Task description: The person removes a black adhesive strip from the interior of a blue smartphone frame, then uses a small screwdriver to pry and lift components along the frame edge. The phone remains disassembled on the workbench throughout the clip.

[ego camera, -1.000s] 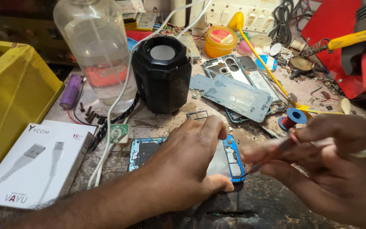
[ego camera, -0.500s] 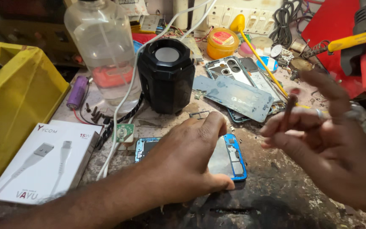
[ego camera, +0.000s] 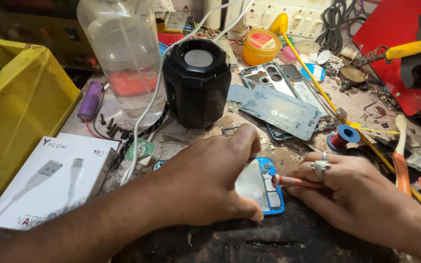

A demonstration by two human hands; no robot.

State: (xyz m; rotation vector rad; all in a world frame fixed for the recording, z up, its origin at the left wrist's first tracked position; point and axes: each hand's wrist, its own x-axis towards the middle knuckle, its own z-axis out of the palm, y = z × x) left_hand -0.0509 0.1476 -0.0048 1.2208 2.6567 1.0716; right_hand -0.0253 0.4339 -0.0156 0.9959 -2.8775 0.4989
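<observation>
the left hand (ego camera: 205, 182) lies nearest, palm down and spread flat over the blue-framed phone (ego camera: 264, 187), its thumb and fingertips pressing the opened body against the dark, worn bench top (ego camera: 288, 241); it grips nothing, it only pins the phone in place. the phone lies face down with its back off, and what shows of it past the hand is its right end, so its long axis seems to run left to right across the bench, mostly hidden under the palm. just to the right, the right hand (ego camera: 352, 197) wears a ring and pinches a thin reddish tool (ego camera: 293, 181) between thumb and fingers, closed tight around it. the tool points leftward, its tip touching or just at the phone's exposed right edge, so the right hand is the one nearer that open end and the phone lies directly to its left. at the near left sits a white cable box (ego camera: 49, 180), well apart from both hands. farther back stand a black speaker (ego camera: 197, 83) and a clear plastic bottle (ego camera: 123, 58), with a second stripped phone frame (ego camera: 278, 92) and a grey panel (ego camera: 274, 104) beyond the right hand. a yellow bin (ego camera: 15, 107) stands at the far left.
</observation>
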